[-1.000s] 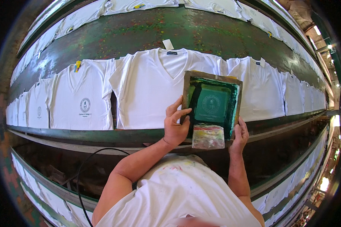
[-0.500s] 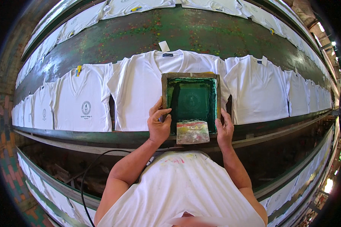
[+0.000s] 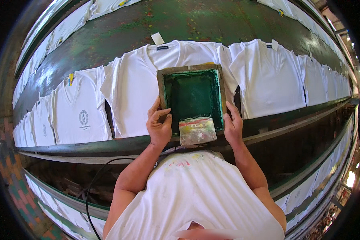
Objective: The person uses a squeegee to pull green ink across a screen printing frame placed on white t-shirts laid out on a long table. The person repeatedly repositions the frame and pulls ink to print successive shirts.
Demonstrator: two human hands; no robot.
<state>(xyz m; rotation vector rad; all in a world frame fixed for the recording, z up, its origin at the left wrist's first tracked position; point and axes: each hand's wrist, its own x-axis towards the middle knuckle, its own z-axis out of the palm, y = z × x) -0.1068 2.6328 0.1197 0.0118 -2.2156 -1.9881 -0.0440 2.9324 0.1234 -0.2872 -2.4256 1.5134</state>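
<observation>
The white V-neck T-shirt (image 3: 128,96) alone, no longer the neighbouring shirt (image 3: 270,86) too, now lies beneath the wooden-framed printing screen (image 3: 161,86), shifted left. Left hand (image 3: 160,127) and right hand (image 3: 233,125) hold its opposite sides; a paint-smeared squeegee (image 3: 198,131) rests at its near edge.

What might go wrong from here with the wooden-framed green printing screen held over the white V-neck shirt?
The left hand and right hand hold the wooden-framed green printing screen by opposite sides; uneven pressure might skew it over the white V-neck shirt.

The flat, paint-smeared rectangular tool overlaps the frame's near rim and might slip out.

Wet-looking dark green paint inside the frame could smear the white fabric.
</observation>
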